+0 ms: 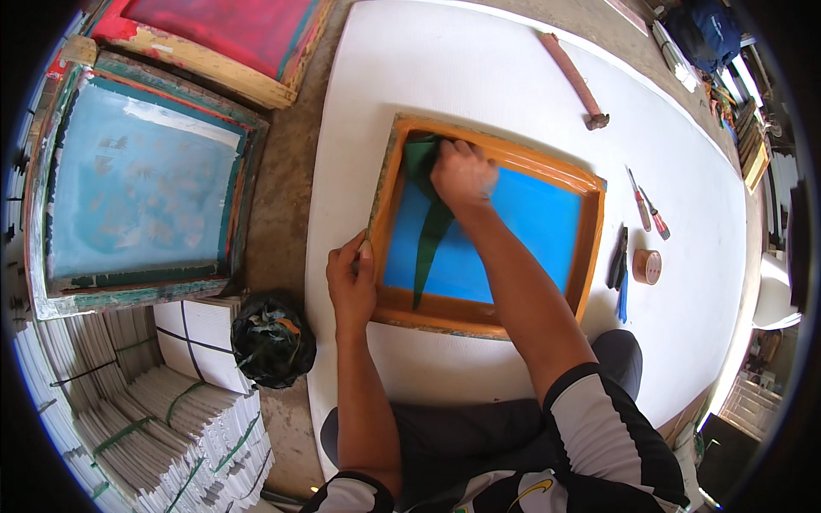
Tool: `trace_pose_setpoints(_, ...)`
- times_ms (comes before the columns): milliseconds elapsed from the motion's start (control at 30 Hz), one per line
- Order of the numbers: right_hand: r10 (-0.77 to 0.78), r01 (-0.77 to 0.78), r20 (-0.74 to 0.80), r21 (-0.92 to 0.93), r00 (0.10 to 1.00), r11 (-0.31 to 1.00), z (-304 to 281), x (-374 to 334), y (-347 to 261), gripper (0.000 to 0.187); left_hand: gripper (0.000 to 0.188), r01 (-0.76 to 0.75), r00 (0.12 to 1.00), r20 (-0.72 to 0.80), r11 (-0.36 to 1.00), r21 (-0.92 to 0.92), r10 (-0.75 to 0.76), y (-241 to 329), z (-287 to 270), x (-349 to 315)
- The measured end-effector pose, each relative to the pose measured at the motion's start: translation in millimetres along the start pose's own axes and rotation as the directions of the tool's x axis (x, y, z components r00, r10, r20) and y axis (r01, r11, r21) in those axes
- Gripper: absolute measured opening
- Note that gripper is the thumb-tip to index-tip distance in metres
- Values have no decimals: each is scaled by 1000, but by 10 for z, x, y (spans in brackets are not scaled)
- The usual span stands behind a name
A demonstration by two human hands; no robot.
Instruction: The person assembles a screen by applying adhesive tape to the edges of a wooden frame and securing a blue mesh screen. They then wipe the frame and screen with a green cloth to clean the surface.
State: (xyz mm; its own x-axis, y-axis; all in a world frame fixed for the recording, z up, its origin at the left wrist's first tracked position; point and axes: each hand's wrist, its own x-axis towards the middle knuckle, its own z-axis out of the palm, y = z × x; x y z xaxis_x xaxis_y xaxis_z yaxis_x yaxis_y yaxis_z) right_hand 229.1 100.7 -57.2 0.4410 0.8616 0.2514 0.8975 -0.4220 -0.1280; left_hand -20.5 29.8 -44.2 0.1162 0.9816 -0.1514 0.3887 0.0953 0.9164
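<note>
A wooden screen frame (590,244) with orange-brown inner sides and a bright blue mesh (539,222) lies flat on a white board (693,342) in front of me. My right hand (464,175) is closed on a dark green cloth (432,235), bunched against the mesh near the frame's far left corner. A long tapering end of the cloth trails over the mesh toward the near side. At the frame's left edge, my left hand (352,282) grips the wood, its thumb on top.
Right of the frame lie a hammer (575,81), two screwdrivers (640,205), a black tool (618,261) and a tape roll (646,267). To the left are a pale blue screen (145,179), a red screen (222,34), a black plastic bag (272,338) and bundled white sheets (171,427).
</note>
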Motion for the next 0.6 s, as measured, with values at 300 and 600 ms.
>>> trace_pose_setpoints(300, 112, -108, 22, -125, 993, 986, -184, -358, 911, 25, 34, 26, 1000, -21, 988, 155, -23, 151, -21, -5)
trace_pose_setpoints(600, -188, 195, 55, -192, 981, 962, -221, -254, 948, 30, 37, 13, 1000, -17, 987, 161, -10, 136, 37, -14)
